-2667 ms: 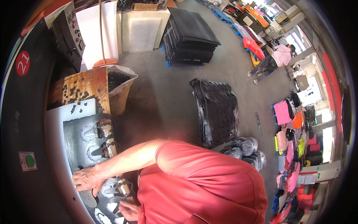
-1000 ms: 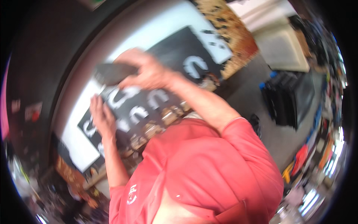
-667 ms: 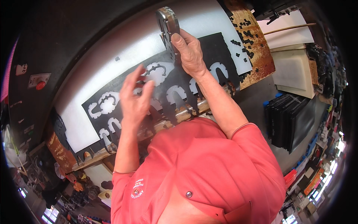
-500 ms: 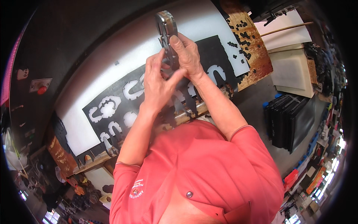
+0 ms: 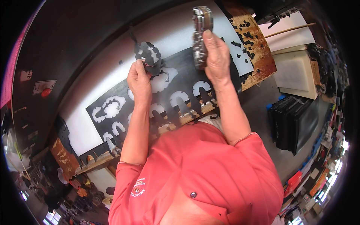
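Note:
My right hand [image 5: 219, 60] grips a metal cutting die [image 5: 200, 42] by its side, raised over the far right part of the white board [image 5: 80, 137]. To its left, my left hand [image 5: 140, 83] pinches a black cut piece [image 5: 149, 55] with a notched outline; its far end is blurred. Both held things are apart. Below my hands lies a black sheet [image 5: 98, 125] with several U-shaped and rounded holes, through which the white board shows. My left forearm hides some of the holes.
A rusty metal plate [image 5: 264, 60] with small black scraps borders the board on the right. Beyond it stand a pale block [image 5: 292, 71] and a stack of black sheets [image 5: 287, 122]. A dark machine with a red button [image 5: 45, 92] rises at the left.
My hands, close together around the die before, have separated. The die has moved right in my right hand. My left hand has moved left and now holds the black cut piece.

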Action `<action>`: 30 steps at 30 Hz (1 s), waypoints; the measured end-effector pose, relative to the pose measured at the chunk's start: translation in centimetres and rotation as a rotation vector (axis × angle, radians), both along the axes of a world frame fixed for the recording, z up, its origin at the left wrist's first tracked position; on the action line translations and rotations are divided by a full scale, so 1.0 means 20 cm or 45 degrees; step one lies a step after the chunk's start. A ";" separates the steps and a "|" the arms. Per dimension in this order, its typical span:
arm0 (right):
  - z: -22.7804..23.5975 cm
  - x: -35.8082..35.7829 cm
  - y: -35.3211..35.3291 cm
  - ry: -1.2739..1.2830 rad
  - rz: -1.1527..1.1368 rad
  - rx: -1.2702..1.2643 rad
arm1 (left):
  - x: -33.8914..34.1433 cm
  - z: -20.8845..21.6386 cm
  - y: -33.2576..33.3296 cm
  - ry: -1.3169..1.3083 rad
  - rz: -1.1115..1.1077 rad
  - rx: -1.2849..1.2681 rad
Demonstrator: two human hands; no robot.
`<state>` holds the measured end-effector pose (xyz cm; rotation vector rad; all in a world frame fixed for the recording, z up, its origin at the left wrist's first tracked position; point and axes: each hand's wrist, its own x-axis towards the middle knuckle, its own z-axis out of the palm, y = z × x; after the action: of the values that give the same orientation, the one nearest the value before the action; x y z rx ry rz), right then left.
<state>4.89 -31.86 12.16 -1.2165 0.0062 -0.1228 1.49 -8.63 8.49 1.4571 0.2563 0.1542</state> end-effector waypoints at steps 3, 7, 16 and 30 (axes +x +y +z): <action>0.02 -0.05 -0.10 -0.041 -0.259 -0.620 | -0.02 -0.02 -0.01 -0.047 -0.014 -0.028; -0.08 -0.07 -0.10 -0.313 -0.506 -1.549 | -0.03 -0.01 -0.04 -0.051 -0.083 -0.164; -0.24 -0.10 -0.04 -0.396 -0.584 -1.098 | -0.01 0.04 -0.11 0.067 -0.380 0.102; -0.35 -0.43 -0.16 -0.475 -0.839 -0.868 | 0.47 -0.55 0.04 -0.421 -0.788 0.294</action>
<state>-3.78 -34.98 5.16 -1.8158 0.0423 -0.9908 10.86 -7.86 -2.50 1.6473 -0.4962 -0.0837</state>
